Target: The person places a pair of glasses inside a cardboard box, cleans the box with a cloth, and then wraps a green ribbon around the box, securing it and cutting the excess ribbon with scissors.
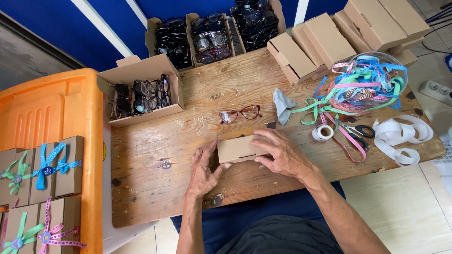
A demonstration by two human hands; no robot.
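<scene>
— Two hands on one box, was that how it looked from your seat?

— Yes. From my remote view, the fingers (263,139) of the right hand (282,155) lay spread over the top and right end of the small brown cardboard box (238,148), curled down onto it. The left hand (203,169) pressed flat against the box's left end, thumb tucked under its lower edge. Neither hand was closed tight; both were loosely cupped on the box.

— Where did the box sit?

— Just below the middle of the frame, on the wooden table (160,146). Just above it lay a pair of red-framed glasses (240,114), apart from the box, lenses facing me.

— And further out?

— Right of the glasses I saw a grey cloth (282,106), then a roll of white tape (323,132) and scissors (360,130). A clear bowl of coloured ribbons (367,82) stood at upper right, with white ribbon (400,136) loose below it. Flat closed cardboard boxes (325,40) were lined up along the top right. Open cartons of glasses (141,96) filled the upper left and top centre. At far left, finished boxes tied with ribbon (47,171) rested on an orange bin (52,108).
</scene>
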